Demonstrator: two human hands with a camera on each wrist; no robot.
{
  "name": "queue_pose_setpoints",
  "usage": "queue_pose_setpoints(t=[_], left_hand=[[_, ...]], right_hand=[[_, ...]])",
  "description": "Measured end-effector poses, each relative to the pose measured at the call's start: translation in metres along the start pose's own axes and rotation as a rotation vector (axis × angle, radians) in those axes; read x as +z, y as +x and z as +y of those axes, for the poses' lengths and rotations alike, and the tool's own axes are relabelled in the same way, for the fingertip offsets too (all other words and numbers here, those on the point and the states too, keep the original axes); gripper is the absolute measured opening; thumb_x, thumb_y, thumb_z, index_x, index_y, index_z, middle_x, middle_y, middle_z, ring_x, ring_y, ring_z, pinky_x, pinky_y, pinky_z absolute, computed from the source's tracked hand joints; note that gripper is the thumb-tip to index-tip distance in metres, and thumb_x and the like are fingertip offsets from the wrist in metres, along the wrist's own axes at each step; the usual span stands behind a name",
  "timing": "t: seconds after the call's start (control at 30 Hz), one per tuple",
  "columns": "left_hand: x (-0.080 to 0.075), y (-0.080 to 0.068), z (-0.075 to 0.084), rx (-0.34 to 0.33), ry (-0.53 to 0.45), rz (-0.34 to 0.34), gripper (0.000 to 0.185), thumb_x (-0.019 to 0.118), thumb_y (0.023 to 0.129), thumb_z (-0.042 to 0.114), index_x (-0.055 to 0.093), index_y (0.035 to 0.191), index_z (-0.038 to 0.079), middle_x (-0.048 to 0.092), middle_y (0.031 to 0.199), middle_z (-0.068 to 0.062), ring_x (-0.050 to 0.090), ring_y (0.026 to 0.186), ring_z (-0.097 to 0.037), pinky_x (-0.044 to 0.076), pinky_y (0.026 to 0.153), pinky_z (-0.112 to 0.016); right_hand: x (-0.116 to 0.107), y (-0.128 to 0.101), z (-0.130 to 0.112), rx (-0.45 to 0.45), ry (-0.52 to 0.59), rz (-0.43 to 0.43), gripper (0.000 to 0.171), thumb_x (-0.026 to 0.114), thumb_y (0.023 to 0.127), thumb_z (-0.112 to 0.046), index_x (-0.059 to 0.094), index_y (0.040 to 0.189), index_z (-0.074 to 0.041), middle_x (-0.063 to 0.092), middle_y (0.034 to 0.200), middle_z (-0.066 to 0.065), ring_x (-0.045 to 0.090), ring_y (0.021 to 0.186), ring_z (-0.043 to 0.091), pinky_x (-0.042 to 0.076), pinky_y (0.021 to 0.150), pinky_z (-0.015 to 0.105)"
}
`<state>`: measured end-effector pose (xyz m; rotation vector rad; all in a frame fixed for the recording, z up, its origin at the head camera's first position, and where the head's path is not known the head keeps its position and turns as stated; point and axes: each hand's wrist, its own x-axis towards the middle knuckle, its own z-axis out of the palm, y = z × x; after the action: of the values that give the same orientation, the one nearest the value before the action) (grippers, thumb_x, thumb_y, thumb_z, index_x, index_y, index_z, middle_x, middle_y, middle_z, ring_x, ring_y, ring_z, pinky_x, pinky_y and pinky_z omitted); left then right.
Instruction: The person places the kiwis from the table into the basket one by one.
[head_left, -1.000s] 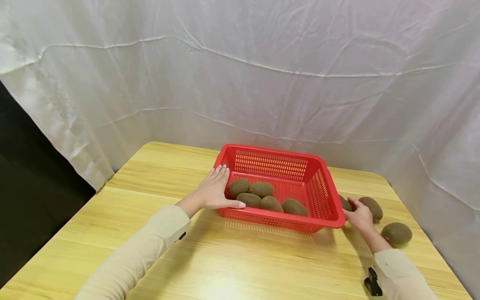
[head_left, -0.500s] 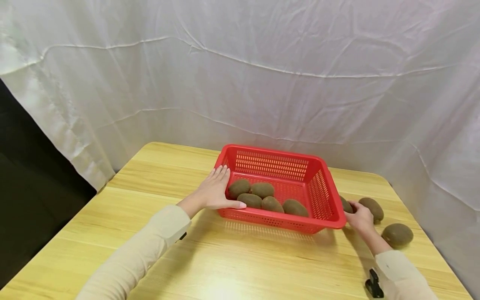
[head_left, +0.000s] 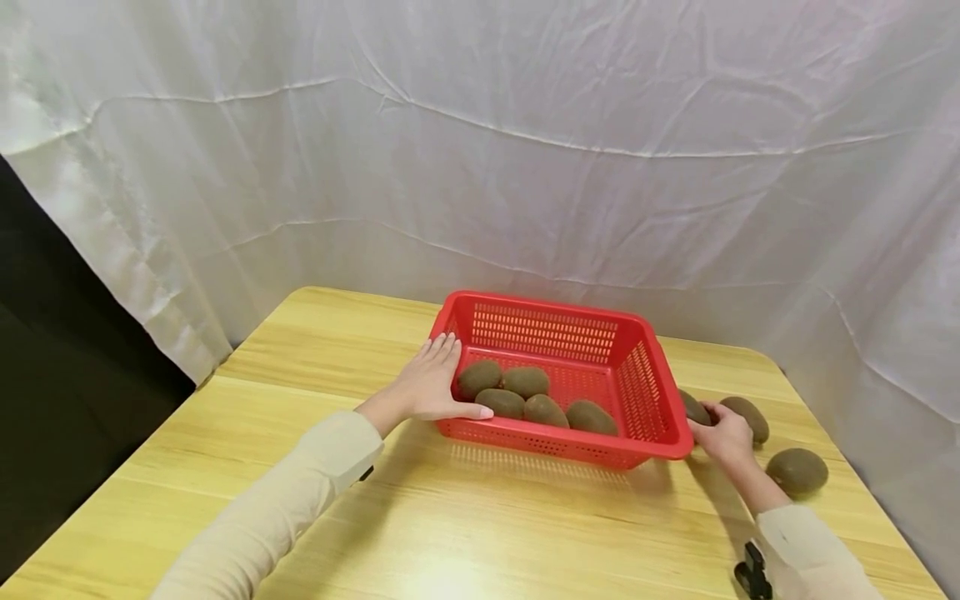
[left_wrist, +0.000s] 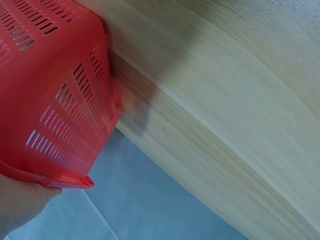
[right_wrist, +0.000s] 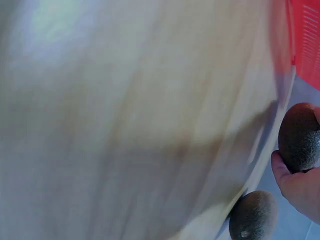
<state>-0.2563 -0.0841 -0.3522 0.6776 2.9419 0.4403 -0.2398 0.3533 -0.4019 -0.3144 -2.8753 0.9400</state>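
A red plastic basket [head_left: 543,304] with slotted walls stands on the table, several brown kiwis [head_left: 502,404] lying in its front left part. My left hand [head_left: 431,387] rests on its front left corner, fingers straight across the left rim and thumb along the front rim. To the right of the basket, my right hand [head_left: 723,433] grips a kiwi [right_wrist: 300,137] between thumb and fingers; in the head view the basket's rim and the hand partly cover that fruit. Beside this hand lies another kiwi [head_left: 746,417], and a further kiwi [head_left: 797,472] sits nearer the right edge.
The wooden table [head_left: 450,533] ends at its right edge just past the loose kiwis. A pale cloth curtain [head_left: 525,167] hangs close behind the table and along its right side. Dark space [head_left: 67,375] lies beyond the left edge.
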Motion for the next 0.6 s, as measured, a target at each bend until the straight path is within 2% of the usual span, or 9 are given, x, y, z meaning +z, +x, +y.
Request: queue_pose_setpoints(t=[0.1,0.23,0.33,0.47,0.6], left_hand=[[0.002,0.0,0.0,0.003,-0.001,0.001,0.119,0.05,0.07,0.079,0.007,0.148,-0.001,0.002,0.155,-0.02,-0.001,0.145,-0.032,0.005,0.118,-0.043],[0.003,0.0,0.0,0.003,-0.007,0.008,0.119,0.05,0.07,0.079,0.007,0.148,-0.001,0.002,0.155,-0.019,-0.002,0.145,-0.031,0.004,0.118,-0.044],[0.003,0.0,0.0,0.005,-0.006,0.01,0.12,0.05,0.07,0.08,0.007,0.148,-0.001,0.003,0.155,-0.02,-0.002,0.145,-0.031,0.004,0.118,-0.044],[0.002,0.0,-0.001,0.004,-0.002,0.007,0.12,0.05,0.07,0.08,0.006,0.148,-0.001,0.001,0.155,-0.019,-0.002,0.145,-0.031,0.004,0.118,-0.044],[0.001,0.0,-0.001,0.006,-0.006,0.007,0.121,0.049,0.069,0.08,0.006,0.148,-0.001,0.0,0.155,-0.019,-0.002,0.145,-0.031,0.004,0.118,-0.044]], right_hand=[[-0.002,0.0,-0.002,0.008,0.032,-0.01,0.061,0.06,0.086,-0.026,0.042,0.131,0.011,0.042,0.131,0.035,0.04,0.119,0.048,0.035,0.098,0.056],[-0.004,-0.002,-0.008,0.006,0.08,0.041,0.058,0.061,0.085,-0.025,0.046,0.128,0.011,0.046,0.128,0.034,0.044,0.116,0.044,0.039,0.095,0.05],[-0.006,-0.003,-0.012,-0.003,0.095,0.076,0.056,0.062,0.086,-0.027,0.049,0.127,0.01,0.05,0.126,0.032,0.048,0.113,0.039,0.043,0.086,0.038],[-0.012,-0.003,-0.017,-0.021,0.098,0.081,0.059,0.061,0.088,-0.032,0.048,0.128,0.009,0.051,0.126,0.031,0.05,0.11,0.036,0.04,0.074,0.021],[-0.017,-0.003,-0.02,-0.011,0.12,0.07,0.064,0.06,0.087,-0.037,0.045,0.131,0.008,0.05,0.128,0.03,0.05,0.11,0.035,0.038,0.069,0.016]])
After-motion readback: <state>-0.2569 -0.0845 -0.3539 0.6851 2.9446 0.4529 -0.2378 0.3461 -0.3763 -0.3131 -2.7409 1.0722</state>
